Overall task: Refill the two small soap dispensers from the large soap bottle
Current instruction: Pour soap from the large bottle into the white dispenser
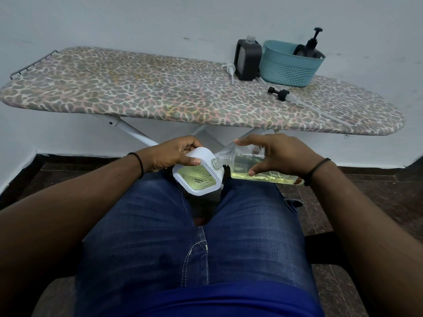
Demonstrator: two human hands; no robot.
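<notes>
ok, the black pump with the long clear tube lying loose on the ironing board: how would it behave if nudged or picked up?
The black pump probably rolls: its collar looks round. Its clear tube is thin and long, so likely floppy. Likely light, mostly tube.
</notes>
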